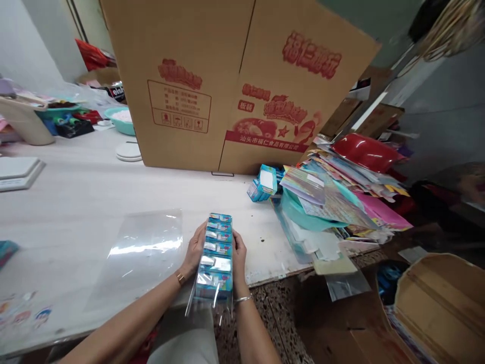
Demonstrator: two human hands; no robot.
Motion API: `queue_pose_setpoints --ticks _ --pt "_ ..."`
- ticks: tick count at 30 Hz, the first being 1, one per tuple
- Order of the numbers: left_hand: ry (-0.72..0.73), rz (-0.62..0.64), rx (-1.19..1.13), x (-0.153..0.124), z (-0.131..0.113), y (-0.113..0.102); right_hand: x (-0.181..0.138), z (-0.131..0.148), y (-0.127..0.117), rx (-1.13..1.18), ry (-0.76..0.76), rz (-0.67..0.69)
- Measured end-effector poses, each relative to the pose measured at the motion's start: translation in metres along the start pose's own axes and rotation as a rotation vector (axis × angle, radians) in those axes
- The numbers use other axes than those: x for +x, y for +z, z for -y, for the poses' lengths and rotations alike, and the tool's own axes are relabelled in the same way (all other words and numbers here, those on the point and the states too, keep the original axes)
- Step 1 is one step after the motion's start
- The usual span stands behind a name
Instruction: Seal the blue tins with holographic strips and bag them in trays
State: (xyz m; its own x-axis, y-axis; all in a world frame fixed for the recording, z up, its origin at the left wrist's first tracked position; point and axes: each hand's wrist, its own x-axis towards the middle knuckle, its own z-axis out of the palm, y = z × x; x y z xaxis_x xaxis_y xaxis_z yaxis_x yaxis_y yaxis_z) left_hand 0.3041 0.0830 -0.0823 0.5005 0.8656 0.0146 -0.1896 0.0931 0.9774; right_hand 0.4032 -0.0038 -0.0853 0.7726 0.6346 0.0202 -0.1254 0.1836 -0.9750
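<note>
Between my two hands is a row of several small blue boxes (217,248) inside a clear plastic bag (217,306), whose loose end hangs toward me past the table edge. My left hand (195,250) is closed along the left side of the row. On the opposite side my right hand (238,255) grips it, fingers pressed against the plastic. A flat clear plastic sheet (146,242) lies on the white table to the left of my hands. More blue boxes (265,183) stand farther back, right of centre.
A large cardboard carton (227,101) stands at the table's back. Stacked colourful paper packets (333,197) and a red tray (366,151) fill the right side. An open cardboard box (443,303) sits lower right. At left are a teal bowl (121,121) and a white scale (18,172).
</note>
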Motion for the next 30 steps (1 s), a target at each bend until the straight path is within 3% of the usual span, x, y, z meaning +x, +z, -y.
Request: queue_pose_setpoints --ticks 4,10,16,23,30 --pt "-0.050 -0.066 -0.116 -0.001 0.000 -0.005 0.001 -0.008 -0.005 0.056 0.034 -0.026" --pt "-0.090 -0.083 -0.146 0.040 -0.001 0.003 0.039 -0.013 -0.014 0.050 0.031 -0.057" --pt "-0.056 -0.097 -0.117 0.053 -0.001 0.014 0.068 -0.019 -0.007 0.052 0.053 0.065" --pt "-0.018 -0.109 -0.070 0.059 -0.001 0.012 0.078 -0.024 0.002 0.071 0.070 0.096" --pt "-0.018 -0.033 -0.081 0.059 0.000 0.006 0.075 -0.006 -0.009 0.150 0.069 0.117"
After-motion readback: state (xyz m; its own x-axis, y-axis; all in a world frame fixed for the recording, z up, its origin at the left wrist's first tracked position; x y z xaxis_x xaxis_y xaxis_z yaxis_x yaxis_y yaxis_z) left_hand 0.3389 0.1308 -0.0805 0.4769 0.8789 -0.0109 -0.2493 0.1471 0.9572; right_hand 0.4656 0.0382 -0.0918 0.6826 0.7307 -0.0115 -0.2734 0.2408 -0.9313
